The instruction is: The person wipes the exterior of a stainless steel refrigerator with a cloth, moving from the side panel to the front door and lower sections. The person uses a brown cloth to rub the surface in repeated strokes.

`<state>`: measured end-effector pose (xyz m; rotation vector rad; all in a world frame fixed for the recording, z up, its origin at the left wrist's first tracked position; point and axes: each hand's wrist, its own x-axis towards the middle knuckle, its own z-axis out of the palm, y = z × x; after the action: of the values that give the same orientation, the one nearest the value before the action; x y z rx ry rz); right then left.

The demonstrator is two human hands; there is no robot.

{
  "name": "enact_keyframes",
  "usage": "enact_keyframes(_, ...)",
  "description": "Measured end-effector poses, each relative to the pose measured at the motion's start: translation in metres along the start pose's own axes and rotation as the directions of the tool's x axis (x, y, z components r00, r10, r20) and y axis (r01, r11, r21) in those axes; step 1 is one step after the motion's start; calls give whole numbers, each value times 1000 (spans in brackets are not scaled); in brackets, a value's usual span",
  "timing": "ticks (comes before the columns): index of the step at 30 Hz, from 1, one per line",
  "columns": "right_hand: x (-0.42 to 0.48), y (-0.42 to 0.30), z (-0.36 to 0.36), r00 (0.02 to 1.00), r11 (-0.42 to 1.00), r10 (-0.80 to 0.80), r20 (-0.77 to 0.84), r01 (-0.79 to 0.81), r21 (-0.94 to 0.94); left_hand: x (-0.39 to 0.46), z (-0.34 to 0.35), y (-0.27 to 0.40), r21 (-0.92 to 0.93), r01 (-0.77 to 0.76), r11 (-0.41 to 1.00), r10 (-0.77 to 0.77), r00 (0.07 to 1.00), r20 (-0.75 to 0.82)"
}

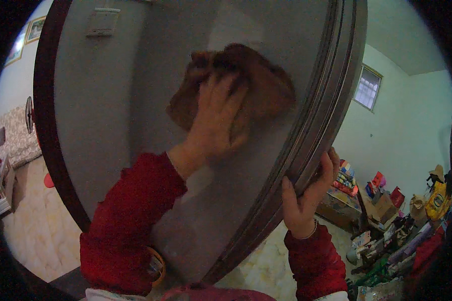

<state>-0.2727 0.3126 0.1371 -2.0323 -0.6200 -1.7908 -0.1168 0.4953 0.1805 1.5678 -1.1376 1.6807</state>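
Note:
My left hand (218,109) lies on a crumpled brown cloth (267,86) and holds it flat against a glossy grey panel (165,124). Hand and cloth are slightly blurred, and the fingertips are partly lost in the cloth's dark folds. Dark, grooved wooden trim (324,90) borders the panel on the right. Lower down on that trim is my right hand (309,192), its thumb on the near face and its fingers wrapped around the outer edge. Red sleeves cover both forearms.
A pale switch-like fitting (103,22) shows at the panel's upper left. Beside my left sleeve is an orange round rim (159,263), partly hidden. Cardboard boxes (382,207), bags and other piled items stand at right. Marble-patterned floor (41,222) and a low table (3,188) show at left.

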Motion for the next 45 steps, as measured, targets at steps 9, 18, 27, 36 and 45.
enact_keyframes(9,1,1,2,996,996,-86,14,86,-16,21,-15,32,93,-5,996,-6,994,114)
enact_keyframes(18,4,2,7,994,994,-106,-20,107,28,185,3,5,157,-45,987,49,999,-22)
enact_keyframes(27,-15,12,-2,994,997,-78,-78,76,-22,236,4,4,168,54,984,-67,995,78)
enact_keyframes(36,-17,10,-18,998,998,41,-52,-38,49,137,9,14,108,-186,977,192,980,-43)
enact_keyframes(45,-35,-12,-44,962,964,266,-58,-265,19,156,23,-76,142,56,988,-51,998,-38)
